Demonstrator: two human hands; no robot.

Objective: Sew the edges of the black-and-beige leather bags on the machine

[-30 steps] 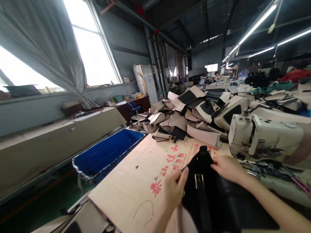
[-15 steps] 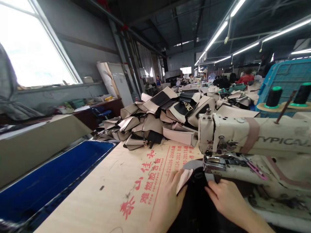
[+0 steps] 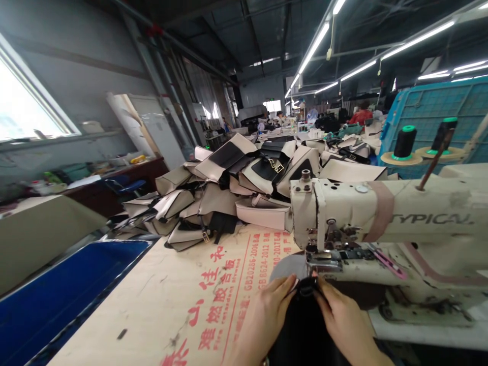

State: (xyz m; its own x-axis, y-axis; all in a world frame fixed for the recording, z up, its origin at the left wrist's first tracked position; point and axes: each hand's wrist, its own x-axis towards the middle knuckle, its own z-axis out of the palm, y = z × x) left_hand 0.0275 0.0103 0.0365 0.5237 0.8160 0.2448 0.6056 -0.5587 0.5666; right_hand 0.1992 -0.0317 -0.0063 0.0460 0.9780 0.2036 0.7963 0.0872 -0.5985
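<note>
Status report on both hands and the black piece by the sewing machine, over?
Left hand, right hand: both gripping black piece. Its top edge close to sewing machine, contact unclear. Bag pile beyond, apart from hands.

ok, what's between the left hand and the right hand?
A black piece, seen in the head view: the left hand and the right hand grip it from either side near its top end.

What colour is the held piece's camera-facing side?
The held piece is black there; head view.

The window [image 3: 26, 104] glares white while ceiling tubes [image 3: 418, 40] light a dim roof [image 3: 267, 30].
</note>
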